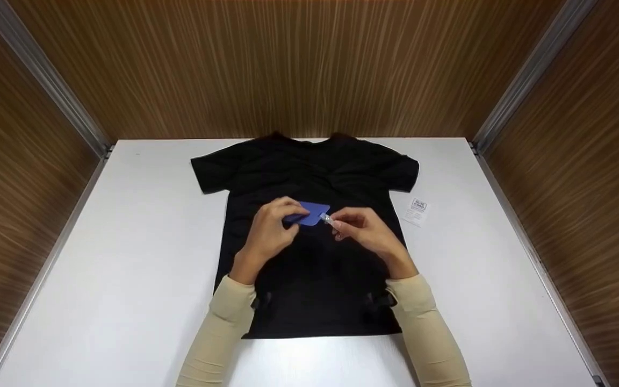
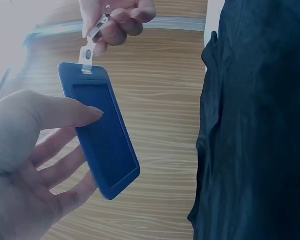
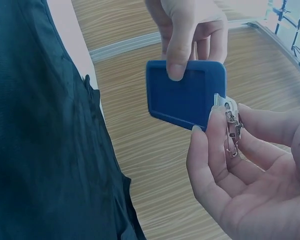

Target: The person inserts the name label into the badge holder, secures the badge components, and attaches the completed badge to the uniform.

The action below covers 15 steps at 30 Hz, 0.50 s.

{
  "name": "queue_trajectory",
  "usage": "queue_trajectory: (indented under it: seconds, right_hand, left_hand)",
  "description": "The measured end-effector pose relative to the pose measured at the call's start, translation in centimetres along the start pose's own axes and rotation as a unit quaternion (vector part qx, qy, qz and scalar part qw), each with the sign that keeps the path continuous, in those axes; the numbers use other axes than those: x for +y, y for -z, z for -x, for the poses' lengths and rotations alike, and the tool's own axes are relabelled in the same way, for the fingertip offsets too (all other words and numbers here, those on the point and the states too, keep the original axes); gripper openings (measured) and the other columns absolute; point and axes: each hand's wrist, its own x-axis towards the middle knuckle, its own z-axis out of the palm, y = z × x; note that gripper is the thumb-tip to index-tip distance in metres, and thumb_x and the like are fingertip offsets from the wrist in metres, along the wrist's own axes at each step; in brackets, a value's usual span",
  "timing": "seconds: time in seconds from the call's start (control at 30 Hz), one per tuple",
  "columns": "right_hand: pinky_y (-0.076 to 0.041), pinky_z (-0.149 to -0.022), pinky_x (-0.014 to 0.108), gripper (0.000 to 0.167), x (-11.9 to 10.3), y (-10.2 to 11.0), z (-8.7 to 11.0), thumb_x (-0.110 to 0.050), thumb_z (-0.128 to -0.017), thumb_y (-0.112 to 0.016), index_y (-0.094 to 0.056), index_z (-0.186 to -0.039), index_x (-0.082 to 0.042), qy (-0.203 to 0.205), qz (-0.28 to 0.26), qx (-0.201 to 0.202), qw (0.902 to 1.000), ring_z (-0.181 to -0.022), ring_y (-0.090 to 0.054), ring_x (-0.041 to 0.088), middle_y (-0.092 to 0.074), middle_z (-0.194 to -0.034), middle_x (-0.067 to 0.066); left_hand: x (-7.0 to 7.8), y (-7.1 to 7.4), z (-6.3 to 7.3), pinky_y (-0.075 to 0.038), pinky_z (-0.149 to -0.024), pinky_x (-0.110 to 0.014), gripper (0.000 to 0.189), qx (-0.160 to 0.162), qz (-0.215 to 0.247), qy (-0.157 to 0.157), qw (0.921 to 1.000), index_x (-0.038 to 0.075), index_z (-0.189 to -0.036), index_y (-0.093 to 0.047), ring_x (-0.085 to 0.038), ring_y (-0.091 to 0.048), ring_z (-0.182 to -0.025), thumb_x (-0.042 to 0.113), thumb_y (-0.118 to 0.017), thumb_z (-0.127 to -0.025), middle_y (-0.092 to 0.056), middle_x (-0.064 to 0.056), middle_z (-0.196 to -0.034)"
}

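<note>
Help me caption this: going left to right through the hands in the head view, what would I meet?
Left hand, badge holder, clip, right hand, printed card.

The left hand (image 1: 269, 231) and right hand (image 1: 367, 231) both pinch, held near each other.

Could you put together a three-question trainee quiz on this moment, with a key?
1. Which hand holds the blue badge holder, and which the metal clip at its end?
2. Fill in: the small white card lies beside the black T-shirt, on the person's ___ side.
3. True or false: the T-shirt lies folded in half.

Key:
1. Left hand, badge holder; right hand, clip.
2. Right.
3. False; it is spread out.
</note>
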Motion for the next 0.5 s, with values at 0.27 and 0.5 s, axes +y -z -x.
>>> queue_trajectory:
  seconds: [0.27,0.5]
  right_hand:
    - [-0.061,-0.077,0.025,0.026,-0.29,-0.17,0.0,0.0,-0.099,-0.062,-0.063,-0.113,0.022,0.013,-0.004,0.006,0.9999,-0.085,-0.071,0.016,-0.072,-0.094,0.007]
    - [-0.061,-0.077,0.026,0.024,-0.28,-0.34,0.01,0.001,-0.098,-0.065,-0.065,-0.11,0.021,0.018,0.005,0.006,0.9998,-0.083,-0.071,0.015,-0.072,-0.095,0.016]
  left_hand:
    - [-0.08,-0.23,0.09,-0.057,-0.095,-0.042,0.033,-0.015,-0.019,0.028,0.9993,0.009,-0.105,-0.081,-0.026,-0.071,-0.104,-0.007,-0.077,-0.076,-0.075,-0.007,-0.106]
    - [-0.14,-0.24,0.09,-0.057,-0.096,-0.044,0.038,-0.027,-0.024,0.039,0.9986,0.01,-0.109,-0.08,-0.027,-0.07,-0.106,-0.006,-0.08,-0.074,-0.074,-0.008,-0.11]
